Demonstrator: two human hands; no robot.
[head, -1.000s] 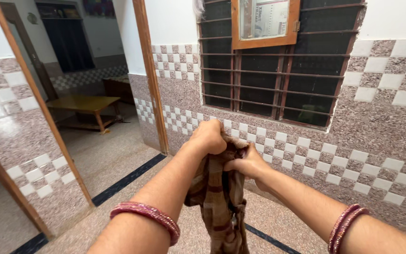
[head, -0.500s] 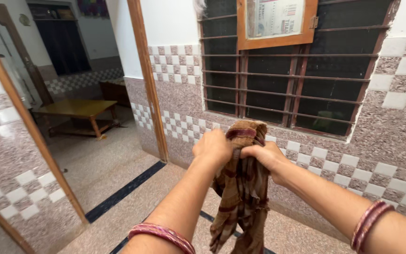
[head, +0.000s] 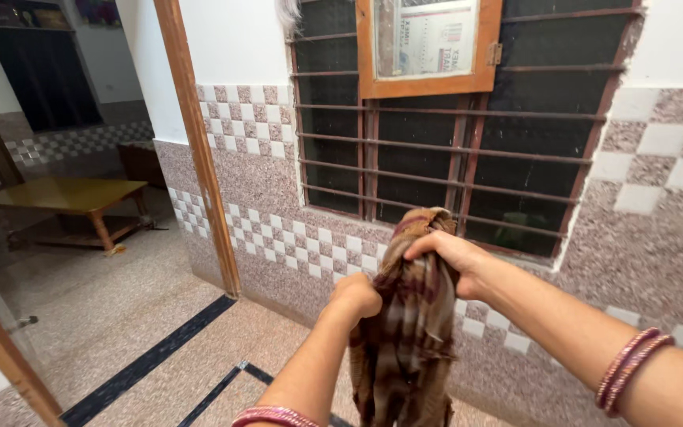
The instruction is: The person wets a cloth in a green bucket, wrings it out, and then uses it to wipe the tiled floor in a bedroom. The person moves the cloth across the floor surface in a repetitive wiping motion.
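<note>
Both hands closed on brown checked cloth (head: 409,316): right hand (head: 448,257) near its top, left hand (head: 355,296) lower. Cloth bunched, hanging, not yet spread.

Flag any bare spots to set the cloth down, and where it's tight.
Free: the wooden table top at left, and the speckled floor between it and the black floor stripe. Tight: both hands, left and right, grip the brown checked cloth close to the barred window and tiled wall.
</note>
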